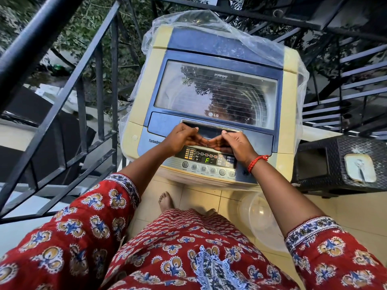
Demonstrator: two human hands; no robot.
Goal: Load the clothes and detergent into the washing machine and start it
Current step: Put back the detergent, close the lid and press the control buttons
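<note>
A cream and blue top-load washing machine [290, 114] stands in front of me with its glass lid [215, 95] down. Both my hands are at the lid handle [211, 127] on the lid's front edge. My left hand [184, 139] and my right hand [236, 144] each have the thumb in the handle recess and the fingers curled under the edge, fingertips meeting in the middle. The control panel [206, 161] below them is lit and shows a green "F". Reflections on the glass hide what is in the drum. No detergent is in view.
A clear plastic sheet [209, 19] is pushed back over the machine's rear. A black metal railing [83, 97] runs along the left. A black woven stool [326, 162] with a small dish stands at the right, stairs behind it. A clear plastic tub [259, 216] lies on the tiles.
</note>
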